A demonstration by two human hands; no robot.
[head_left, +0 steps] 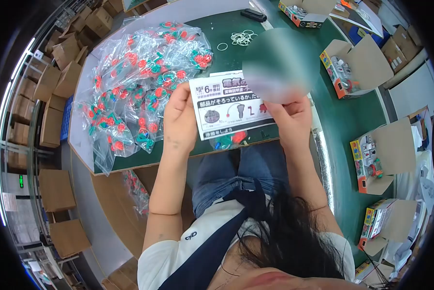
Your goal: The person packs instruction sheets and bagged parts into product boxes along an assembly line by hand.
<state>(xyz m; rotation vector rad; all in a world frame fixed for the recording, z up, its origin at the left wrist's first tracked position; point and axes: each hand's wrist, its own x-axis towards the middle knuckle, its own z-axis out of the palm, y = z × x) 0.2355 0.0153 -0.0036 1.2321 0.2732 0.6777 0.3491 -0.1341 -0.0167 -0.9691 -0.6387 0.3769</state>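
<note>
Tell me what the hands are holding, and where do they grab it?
A printed paper: the left hand grips its left edge, the right hand its right side.

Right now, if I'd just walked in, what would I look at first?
Probably the big heap of clear plastic bags with red and green pieces inside, spread over the left part of the green-topped table. Next, the white printed paper sheet in the middle, held between the left hand and right hand. Then maybe the open cardboard boxes with colourful printed sides, lined up down the right.
</note>
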